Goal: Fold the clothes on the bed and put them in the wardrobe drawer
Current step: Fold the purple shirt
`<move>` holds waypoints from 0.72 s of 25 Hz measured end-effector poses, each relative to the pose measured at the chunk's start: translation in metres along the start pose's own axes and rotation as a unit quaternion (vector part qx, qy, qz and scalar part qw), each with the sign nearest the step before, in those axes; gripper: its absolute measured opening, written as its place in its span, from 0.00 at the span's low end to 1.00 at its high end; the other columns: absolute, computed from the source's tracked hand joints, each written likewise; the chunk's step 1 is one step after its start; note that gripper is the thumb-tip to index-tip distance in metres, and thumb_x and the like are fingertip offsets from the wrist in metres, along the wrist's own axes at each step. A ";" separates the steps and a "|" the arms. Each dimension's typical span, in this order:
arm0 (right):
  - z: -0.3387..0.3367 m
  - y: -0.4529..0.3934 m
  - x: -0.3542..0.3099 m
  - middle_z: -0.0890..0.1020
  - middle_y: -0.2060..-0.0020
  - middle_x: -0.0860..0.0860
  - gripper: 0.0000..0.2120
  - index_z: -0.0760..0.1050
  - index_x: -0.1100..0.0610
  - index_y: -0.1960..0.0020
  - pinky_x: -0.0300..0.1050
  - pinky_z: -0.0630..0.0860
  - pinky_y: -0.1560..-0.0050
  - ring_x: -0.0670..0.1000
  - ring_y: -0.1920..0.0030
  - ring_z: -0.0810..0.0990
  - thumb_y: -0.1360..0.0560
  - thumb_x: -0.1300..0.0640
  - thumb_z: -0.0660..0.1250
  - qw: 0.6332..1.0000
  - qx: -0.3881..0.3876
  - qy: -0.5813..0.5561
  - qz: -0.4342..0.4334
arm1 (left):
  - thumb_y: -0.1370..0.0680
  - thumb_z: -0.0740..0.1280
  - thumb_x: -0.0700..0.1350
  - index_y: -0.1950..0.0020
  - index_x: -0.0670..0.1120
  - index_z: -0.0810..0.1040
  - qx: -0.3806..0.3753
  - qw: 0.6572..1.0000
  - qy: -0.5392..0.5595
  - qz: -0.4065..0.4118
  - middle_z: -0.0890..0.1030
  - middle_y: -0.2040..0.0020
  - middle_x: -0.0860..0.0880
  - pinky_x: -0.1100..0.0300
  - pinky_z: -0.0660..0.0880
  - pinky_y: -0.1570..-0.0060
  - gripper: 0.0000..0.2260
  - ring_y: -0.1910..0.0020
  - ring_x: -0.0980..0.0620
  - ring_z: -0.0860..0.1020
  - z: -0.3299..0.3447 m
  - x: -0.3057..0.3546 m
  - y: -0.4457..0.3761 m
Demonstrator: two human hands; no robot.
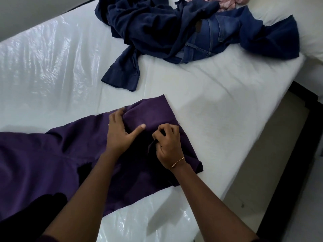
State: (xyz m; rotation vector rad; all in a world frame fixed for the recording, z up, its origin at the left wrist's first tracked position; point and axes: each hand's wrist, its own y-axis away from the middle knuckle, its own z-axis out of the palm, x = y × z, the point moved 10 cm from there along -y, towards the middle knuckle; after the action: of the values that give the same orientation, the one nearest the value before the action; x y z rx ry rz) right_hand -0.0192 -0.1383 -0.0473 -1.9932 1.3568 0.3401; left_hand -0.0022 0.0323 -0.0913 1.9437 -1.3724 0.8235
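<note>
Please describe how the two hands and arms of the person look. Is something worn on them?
Both forearms are bare. The right hand has a thin gold bracelet with small beads at its wrist. The left hand wears a thin gold-coloured ring on one finger. A dark reddish sleeve edge shows at the bottom of the picture.

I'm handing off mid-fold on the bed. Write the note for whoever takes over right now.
Left hand: flat on the purple garment, fingers straight.
Right hand: pinching a fold of the same garment.
Purple garment: spread on the near side of the bed, partly folded.
Navy garment, jeans and pink cloth: heaped at the far end, unfolded.
Left: finish purple, fold the heap, put all in the drawer, which is out of view.
</note>
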 end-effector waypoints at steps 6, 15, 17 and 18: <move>0.004 0.007 -0.006 0.76 0.55 0.59 0.09 0.66 0.54 0.52 0.54 0.75 0.62 0.52 0.53 0.68 0.31 0.62 0.54 1.000 0.006 -0.009 0.013 | 0.36 0.75 0.60 0.29 0.47 0.67 -0.036 0.965 -0.217 0.143 0.61 0.27 0.44 0.42 0.65 0.37 0.39 0.31 0.41 0.59 0.010 0.009 0.011; 0.014 0.001 0.003 0.75 0.36 0.61 0.24 0.70 0.65 0.34 0.54 0.76 0.50 0.61 0.39 0.76 0.27 0.61 0.51 0.995 -0.014 0.049 0.082 | 0.23 0.59 0.49 0.41 0.39 0.77 0.071 0.932 -0.184 0.303 0.75 0.36 0.41 0.50 0.68 0.40 0.18 0.35 0.44 0.67 0.012 0.054 0.056; -0.019 0.010 0.018 0.78 0.42 0.61 0.20 0.75 0.62 0.40 0.51 0.76 0.54 0.60 0.46 0.78 0.27 0.62 0.54 0.982 0.076 0.131 0.116 | 0.23 0.61 0.52 0.40 0.40 0.77 0.026 0.900 -0.218 0.376 0.75 0.36 0.41 0.50 0.70 0.40 0.20 0.36 0.42 0.71 0.035 0.060 0.070; -0.031 0.020 0.024 0.79 0.46 0.60 0.18 0.76 0.60 0.43 0.50 0.75 0.57 0.57 0.49 0.77 0.29 0.62 0.56 0.973 0.097 0.161 0.135 | 0.24 0.61 0.53 0.40 0.40 0.77 0.021 0.897 -0.237 0.371 0.76 0.37 0.40 0.50 0.74 0.44 0.20 0.39 0.41 0.74 0.043 0.057 0.073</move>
State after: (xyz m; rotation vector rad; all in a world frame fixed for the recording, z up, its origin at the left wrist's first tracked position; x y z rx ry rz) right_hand -0.0322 -0.1802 -0.0460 -1.7557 1.7972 0.0004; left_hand -0.0505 -0.0531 -0.0642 1.6971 -2.4941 0.7130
